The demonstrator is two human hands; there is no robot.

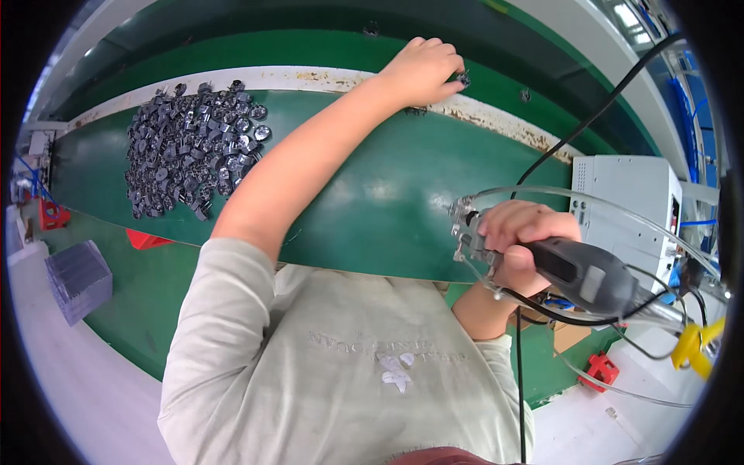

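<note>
Table (380,209): 2 hands (425,68) (531,226) hold 1 part (463,80), 1 tool (585,273).

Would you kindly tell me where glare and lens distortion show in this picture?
Head view: pale glare patches on the green tabletop; head view: the rust-marked white strip bows, fisheye fashion, and the picture's corners fall black.

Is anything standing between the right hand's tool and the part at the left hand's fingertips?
A worn white strip crosses between the tool and the small dark part; I can't tell if it's raised enough to block. No other obstacle shows.
</note>
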